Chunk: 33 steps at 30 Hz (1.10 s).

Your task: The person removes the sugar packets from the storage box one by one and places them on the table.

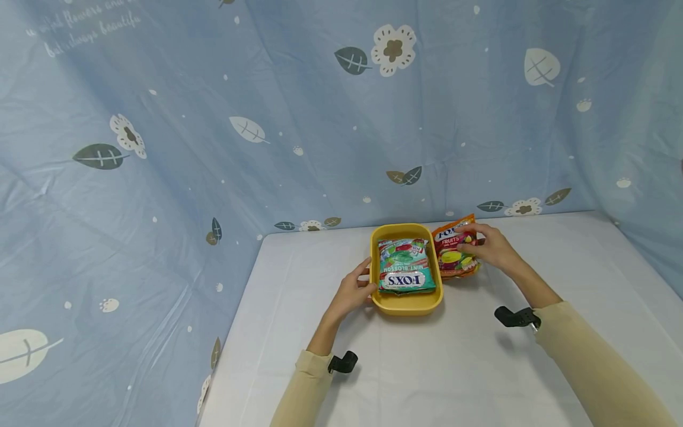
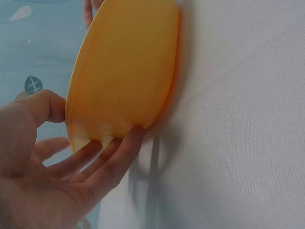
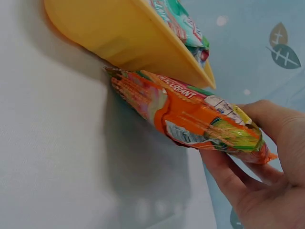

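Observation:
A yellow plastic tub (image 1: pixel 408 306) stands on the white table with a green FOX'S Mint Blossom candy bag (image 1: pixel 404 267) lying inside it. My left hand (image 1: pixel 350 292) grips the tub's left side; in the left wrist view its thumb is at the rim and its fingers (image 2: pixel 125 155) press the outer wall. To the right of the tub, my right hand (image 1: pixel 493 246) holds an orange and red FOX'S Fruits candy bag (image 1: pixel 452 252) by its right edge. The right wrist view shows this bag (image 3: pixel 186 117) tilted, its far end close against the tub's outer wall.
The white-covered table (image 1: pixel 427 373) extends around the tub. Behind it and to the left hangs a blue curtain (image 1: pixel 320 118) printed with leaves and flowers. Black camera mounts (image 1: pixel 516 317) are worn on both wrists, over beige sleeves.

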Motion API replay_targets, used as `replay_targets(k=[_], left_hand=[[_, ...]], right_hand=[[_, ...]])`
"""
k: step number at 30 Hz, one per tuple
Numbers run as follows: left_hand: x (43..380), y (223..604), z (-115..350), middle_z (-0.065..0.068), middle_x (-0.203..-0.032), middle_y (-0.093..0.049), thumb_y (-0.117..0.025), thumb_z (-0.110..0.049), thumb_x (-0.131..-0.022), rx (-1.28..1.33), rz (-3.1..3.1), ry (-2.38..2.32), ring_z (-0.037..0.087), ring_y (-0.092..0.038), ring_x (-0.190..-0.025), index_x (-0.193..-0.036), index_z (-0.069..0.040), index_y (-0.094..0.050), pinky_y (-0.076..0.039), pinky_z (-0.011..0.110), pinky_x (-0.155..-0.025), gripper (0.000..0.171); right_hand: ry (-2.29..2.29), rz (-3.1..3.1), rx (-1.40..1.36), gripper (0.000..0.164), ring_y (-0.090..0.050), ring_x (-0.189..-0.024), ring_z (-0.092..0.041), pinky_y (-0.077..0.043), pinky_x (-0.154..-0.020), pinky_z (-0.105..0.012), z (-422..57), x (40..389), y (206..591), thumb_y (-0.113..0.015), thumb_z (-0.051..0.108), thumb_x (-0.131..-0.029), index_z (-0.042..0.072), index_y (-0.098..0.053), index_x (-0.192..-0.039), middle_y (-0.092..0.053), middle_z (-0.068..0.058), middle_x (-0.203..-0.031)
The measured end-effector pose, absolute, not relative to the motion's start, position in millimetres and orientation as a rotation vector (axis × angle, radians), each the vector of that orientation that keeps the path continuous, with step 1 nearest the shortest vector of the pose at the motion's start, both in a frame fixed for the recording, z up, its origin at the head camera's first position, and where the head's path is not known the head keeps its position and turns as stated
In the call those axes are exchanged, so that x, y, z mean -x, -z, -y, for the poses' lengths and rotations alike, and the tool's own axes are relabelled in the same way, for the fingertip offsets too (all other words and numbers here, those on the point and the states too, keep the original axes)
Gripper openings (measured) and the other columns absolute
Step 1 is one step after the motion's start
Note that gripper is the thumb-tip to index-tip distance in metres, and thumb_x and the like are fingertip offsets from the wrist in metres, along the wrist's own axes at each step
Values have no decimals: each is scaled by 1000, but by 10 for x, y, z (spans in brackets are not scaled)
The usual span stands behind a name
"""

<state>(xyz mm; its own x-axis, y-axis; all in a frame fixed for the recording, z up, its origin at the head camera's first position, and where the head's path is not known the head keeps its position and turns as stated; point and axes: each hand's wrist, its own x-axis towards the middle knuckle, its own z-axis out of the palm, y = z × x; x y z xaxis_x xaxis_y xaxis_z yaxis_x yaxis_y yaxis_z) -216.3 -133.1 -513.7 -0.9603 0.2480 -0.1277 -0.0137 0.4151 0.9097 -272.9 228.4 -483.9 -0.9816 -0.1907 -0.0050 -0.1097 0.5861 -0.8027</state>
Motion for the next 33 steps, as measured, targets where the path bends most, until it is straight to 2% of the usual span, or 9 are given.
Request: replay_targets(k=[6, 16, 22, 33], left_hand=[[2156, 5123, 1313, 20, -140, -50, -59, -5, -93, -198, -2410, -1567, 35, -62, -114, -156, -19, -29, -63, 44, -74, 71], [2165, 5174, 1348, 13, -138, -52, -63, -13, -92, -215, -2430, -1575, 28, -64, -112, -153, -30, -33, -64, 33, -69, 70], [2166, 5139, 1346, 14, -138, -52, -62, -14, -92, -225, -2419, -1581, 26, -64, -110, -153, -28, -34, -63, 31, -68, 69], [2157, 5124, 1349, 14, -138, -52, -62, -14, -92, -221, -2425, -1572, 26, -65, -109, -154, -27, -33, -63, 31, -68, 70]], right_hand=[[1361, -2730, 242, 53, -48, -124, -50, -53, -95, -58, -2267, 2736, 4877, -66, 21, -93, 8, -49, -142, -32, -30, -150], [1408, -2726, 262, 50, -40, -132, -49, -46, -102, -62, -2252, 2782, 4919, -65, 16, -94, 7, -50, -141, -34, -28, -152], [1378, -2725, 226, 53, -36, -135, -51, -43, -105, -63, -2273, 2806, 4947, -62, 20, -96, 8, -46, -145, -29, -28, -156], [1328, -2690, 160, 58, -22, -143, -54, -35, -111, -65, -2302, 2797, 5036, -59, 26, -98, 11, -38, -151, -11, -27, -162]])
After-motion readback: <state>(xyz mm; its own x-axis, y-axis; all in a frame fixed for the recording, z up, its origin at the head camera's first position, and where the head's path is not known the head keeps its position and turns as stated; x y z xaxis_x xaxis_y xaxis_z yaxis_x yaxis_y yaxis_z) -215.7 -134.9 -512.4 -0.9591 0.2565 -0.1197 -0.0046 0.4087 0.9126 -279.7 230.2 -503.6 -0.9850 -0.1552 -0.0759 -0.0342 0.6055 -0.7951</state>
